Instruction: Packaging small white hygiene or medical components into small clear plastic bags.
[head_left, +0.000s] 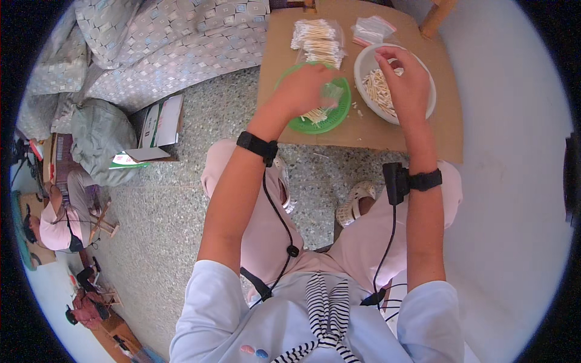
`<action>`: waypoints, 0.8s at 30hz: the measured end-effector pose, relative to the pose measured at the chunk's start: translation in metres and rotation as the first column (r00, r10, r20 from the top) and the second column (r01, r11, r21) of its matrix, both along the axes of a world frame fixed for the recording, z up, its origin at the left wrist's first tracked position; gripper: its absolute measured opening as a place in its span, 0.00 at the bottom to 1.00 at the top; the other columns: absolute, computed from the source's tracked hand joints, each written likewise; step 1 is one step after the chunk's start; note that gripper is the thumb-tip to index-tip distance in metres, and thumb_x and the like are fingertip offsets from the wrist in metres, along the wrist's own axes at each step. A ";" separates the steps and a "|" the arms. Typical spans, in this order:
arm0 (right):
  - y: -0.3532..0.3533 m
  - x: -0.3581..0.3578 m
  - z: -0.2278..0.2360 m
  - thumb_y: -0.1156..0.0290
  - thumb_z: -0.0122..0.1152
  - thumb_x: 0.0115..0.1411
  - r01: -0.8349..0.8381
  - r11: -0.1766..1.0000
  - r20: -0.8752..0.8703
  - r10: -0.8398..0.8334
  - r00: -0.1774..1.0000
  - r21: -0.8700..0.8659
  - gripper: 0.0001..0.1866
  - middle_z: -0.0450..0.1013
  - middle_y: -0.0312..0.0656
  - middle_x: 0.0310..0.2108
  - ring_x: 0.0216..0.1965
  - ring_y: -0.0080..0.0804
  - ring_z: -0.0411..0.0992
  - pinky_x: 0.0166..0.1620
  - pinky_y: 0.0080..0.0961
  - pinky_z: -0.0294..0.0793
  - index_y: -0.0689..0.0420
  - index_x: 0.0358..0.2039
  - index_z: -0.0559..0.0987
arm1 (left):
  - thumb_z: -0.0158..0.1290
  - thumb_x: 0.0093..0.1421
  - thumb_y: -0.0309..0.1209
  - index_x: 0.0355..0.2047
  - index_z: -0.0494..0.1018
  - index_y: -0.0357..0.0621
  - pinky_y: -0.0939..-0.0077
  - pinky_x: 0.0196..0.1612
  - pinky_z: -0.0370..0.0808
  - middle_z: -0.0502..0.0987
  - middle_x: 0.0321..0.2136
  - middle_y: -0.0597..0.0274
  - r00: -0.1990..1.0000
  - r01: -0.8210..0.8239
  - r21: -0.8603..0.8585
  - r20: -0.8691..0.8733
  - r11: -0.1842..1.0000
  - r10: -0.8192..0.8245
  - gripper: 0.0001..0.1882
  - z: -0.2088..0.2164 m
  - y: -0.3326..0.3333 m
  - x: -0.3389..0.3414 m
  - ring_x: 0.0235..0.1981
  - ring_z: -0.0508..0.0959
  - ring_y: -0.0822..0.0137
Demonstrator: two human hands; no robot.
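My left hand (307,89) is over a green plastic basket (342,112), its fingers closed on a small clear plastic bag (331,95) and partly blurred. Below that hand, several cotton swabs (316,115) lie in the basket. My right hand (410,81) is above a white oval bowl (365,60) of loose cotton swabs (378,94). Its thumb and fingertips curl together near the bowl's far part; whatever is between them is too small to make out.
Bagged bundles of cotton swabs (319,41) lie beyond the basket on the brown table (393,138). Flat clear bags (373,29) are behind the bowl. An open carton (162,124) stands on the floor at left, near a patterned cover (181,60). Other people sit at far left.
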State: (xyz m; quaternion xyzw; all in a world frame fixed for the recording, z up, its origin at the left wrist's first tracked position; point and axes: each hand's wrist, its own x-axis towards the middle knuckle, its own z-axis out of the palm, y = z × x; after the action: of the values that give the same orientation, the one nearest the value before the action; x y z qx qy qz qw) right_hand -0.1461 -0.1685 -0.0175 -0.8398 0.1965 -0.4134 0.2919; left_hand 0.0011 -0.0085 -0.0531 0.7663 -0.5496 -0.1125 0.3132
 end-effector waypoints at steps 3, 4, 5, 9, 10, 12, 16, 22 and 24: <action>0.006 0.004 0.002 0.71 0.63 0.52 -0.046 0.999 -0.007 0.046 0.999 -0.007 0.08 0.77 0.40 0.29 0.25 0.32 0.73 0.32 0.27 0.71 0.57 0.34 0.80 | 0.61 0.45 0.33 0.49 0.69 0.51 0.60 0.48 0.71 0.75 0.44 0.57 0.895 0.220 0.020 0.393 0.975 -0.210 0.28 -0.023 0.006 0.004 0.46 0.74 0.51; 0.004 0.002 0.001 0.71 0.63 0.52 -0.045 0.999 -0.016 0.044 0.999 -0.029 0.08 0.77 0.40 0.29 0.25 0.33 0.73 0.32 0.27 0.72 0.57 0.33 0.80 | 0.62 0.43 0.32 0.49 0.69 0.51 0.60 0.50 0.69 0.73 0.46 0.57 0.889 0.201 0.062 0.409 0.978 -0.208 0.29 -0.022 0.002 -0.001 0.48 0.72 0.52; 0.003 0.000 0.000 0.71 0.63 0.52 -0.044 0.998 -0.025 0.043 0.999 -0.051 0.08 0.77 0.41 0.30 0.25 0.33 0.73 0.32 0.27 0.72 0.57 0.33 0.80 | 0.62 0.42 0.32 0.48 0.70 0.52 0.60 0.52 0.68 0.72 0.48 0.58 0.881 0.180 0.103 0.425 0.978 -0.207 0.29 -0.020 -0.002 -0.006 0.51 0.71 0.53; 0.006 0.003 0.002 0.70 0.63 0.52 -0.048 0.995 -0.062 0.043 0.997 -0.092 0.07 0.77 0.40 0.30 0.26 0.33 0.74 0.33 0.29 0.71 0.57 0.32 0.80 | 0.62 0.43 0.32 0.48 0.70 0.52 0.60 0.51 0.69 0.74 0.46 0.57 0.884 0.136 0.153 0.426 0.979 -0.190 0.28 -0.022 -0.005 0.001 0.49 0.72 0.53; 0.005 0.004 0.000 0.69 0.63 0.52 -0.041 0.993 -0.070 0.033 0.997 -0.109 0.07 0.77 0.39 0.30 0.26 0.33 0.74 0.34 0.29 0.70 0.56 0.32 0.80 | 0.61 0.45 0.32 0.48 0.70 0.52 0.61 0.50 0.70 0.74 0.45 0.57 0.931 0.120 0.109 0.334 0.987 -0.150 0.27 -0.020 -0.004 0.002 0.47 0.73 0.52; 0.004 0.004 0.000 0.68 0.63 0.53 -0.033 0.992 -0.079 0.023 0.997 -0.125 0.07 0.77 0.39 0.30 0.26 0.32 0.74 0.36 0.29 0.70 0.56 0.31 0.80 | 0.61 0.46 0.32 0.48 0.70 0.51 0.61 0.49 0.71 0.75 0.43 0.56 0.965 0.100 0.069 0.235 0.993 -0.113 0.26 -0.013 -0.003 0.000 0.45 0.74 0.51; 0.006 0.004 0.000 0.66 0.62 0.53 -0.037 0.992 -0.085 0.027 0.996 -0.124 0.08 0.77 0.37 0.29 0.26 0.32 0.74 0.40 0.30 0.68 0.54 0.32 0.80 | 0.57 0.54 0.37 0.50 0.70 0.50 0.65 0.44 0.73 0.77 0.38 0.56 1.000 -0.006 -0.024 -0.003 1.000 0.006 0.22 -0.001 -0.004 -0.003 0.40 0.77 0.55; 0.008 0.009 -0.002 0.66 0.61 0.54 -0.053 0.990 -0.072 0.044 0.996 -0.132 0.09 0.77 0.37 0.30 0.27 0.32 0.74 0.43 0.31 0.67 0.54 0.35 0.80 | 0.55 0.58 0.41 0.52 0.67 0.46 0.68 0.41 0.74 0.78 0.36 0.53 0.970 -0.151 0.000 -0.192 0.989 0.148 0.24 -0.010 -0.011 -0.016 0.36 0.78 0.59; 0.010 0.011 0.000 0.66 0.61 0.55 -0.046 0.991 -0.080 0.036 0.996 -0.124 0.09 0.77 0.38 0.31 0.28 0.33 0.75 0.43 0.31 0.68 0.54 0.35 0.79 | 0.56 0.58 0.41 0.53 0.66 0.45 0.68 0.40 0.74 0.78 0.36 0.52 0.947 -0.166 0.000 -0.278 0.986 0.160 0.25 -0.013 -0.010 -0.014 0.35 0.79 0.59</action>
State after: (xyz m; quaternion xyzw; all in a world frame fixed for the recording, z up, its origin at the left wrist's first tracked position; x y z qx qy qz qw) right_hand -0.1347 -0.1589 -0.0174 -0.8759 0.1639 -0.3860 0.2388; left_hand -0.0132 -0.0190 -0.0659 0.7820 -0.4363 -0.1859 0.4044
